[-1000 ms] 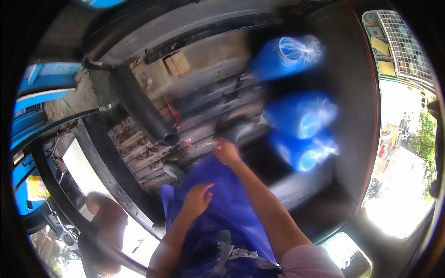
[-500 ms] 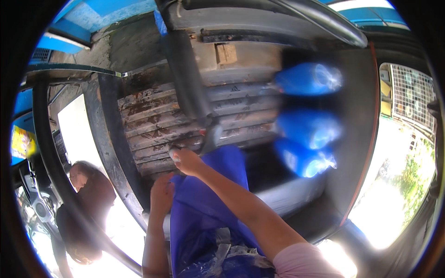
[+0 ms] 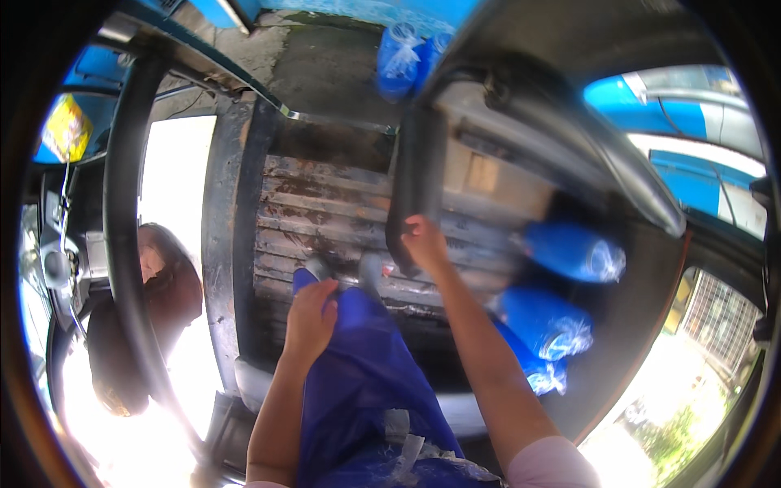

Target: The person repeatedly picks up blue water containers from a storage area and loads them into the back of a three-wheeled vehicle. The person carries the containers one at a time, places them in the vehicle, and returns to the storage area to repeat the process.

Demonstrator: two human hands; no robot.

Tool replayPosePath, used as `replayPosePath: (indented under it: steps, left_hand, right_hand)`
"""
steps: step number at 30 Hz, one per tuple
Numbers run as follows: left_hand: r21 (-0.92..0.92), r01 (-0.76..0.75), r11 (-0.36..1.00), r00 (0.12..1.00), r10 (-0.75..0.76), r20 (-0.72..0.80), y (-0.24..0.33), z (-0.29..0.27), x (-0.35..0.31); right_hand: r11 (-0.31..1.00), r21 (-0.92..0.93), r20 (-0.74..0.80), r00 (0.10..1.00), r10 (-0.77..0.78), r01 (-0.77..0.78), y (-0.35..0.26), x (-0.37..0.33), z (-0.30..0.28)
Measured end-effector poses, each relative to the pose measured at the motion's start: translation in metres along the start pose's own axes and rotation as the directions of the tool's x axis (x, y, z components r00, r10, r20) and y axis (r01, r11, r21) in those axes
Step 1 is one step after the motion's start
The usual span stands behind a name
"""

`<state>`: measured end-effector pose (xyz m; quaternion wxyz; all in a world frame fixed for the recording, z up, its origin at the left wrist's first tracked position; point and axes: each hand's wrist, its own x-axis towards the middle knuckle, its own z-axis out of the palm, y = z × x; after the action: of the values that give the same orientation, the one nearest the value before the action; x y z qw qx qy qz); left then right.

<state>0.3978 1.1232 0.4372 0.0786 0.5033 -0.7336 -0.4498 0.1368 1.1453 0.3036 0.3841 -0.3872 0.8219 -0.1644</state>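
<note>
My left hand (image 3: 311,319) is over the blue apron (image 3: 366,374) at my left knee, its fingers loosely extended and apart from the thumb. My right hand (image 3: 426,246) is raised ahead, its fingers curled beside the lower end of a black upright bar (image 3: 419,171). Whether it touches the bar, or has something small inside, I cannot make out. Below my knees, two grey shoes (image 3: 371,272) show on the ribbed, worn metal floor (image 3: 317,215). Blue plastic containers (image 3: 569,250) with clear plastic over their ends lie to the right of my right arm.
More blue containers (image 3: 399,61) stand on the ground beyond the far edge. A black frame post (image 3: 134,211) rises at the left, with a person in brown (image 3: 167,313) beyond it. A thick black rail (image 3: 602,146) crosses the upper right. A wire grille (image 3: 716,317) shows farther right.
My view has swung, bringing the far blue containers into sight. My right hand has moved forward and right to beside the black bar; my left hand is now over the knee.
</note>
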Motion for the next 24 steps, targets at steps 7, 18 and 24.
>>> replayPosePath:
  steps: [7, 18, 24]
  left_hand:
    - [0.066, 0.022, 0.998, 0.927, 0.005, -0.375, -0.024, -0.105, 0.085]
    - [0.169, 0.004, 0.986, 0.936, 0.056, -0.348, -0.075, -0.232, 0.208]
    - [0.201, -0.043, 0.979, 0.954, 0.100, -0.283, -0.071, -0.258, 0.274]
  right_hand:
    - [0.970, -0.155, -0.081, 0.976, -0.201, 0.187, -0.067, 0.100, -0.015]
    - [0.779, -0.312, -0.089, 0.800, -0.594, 0.544, -0.236, 0.243, -0.094]
    - [0.834, 0.536, -0.157, 0.986, -0.057, 0.134, -0.236, 0.299, -0.130]
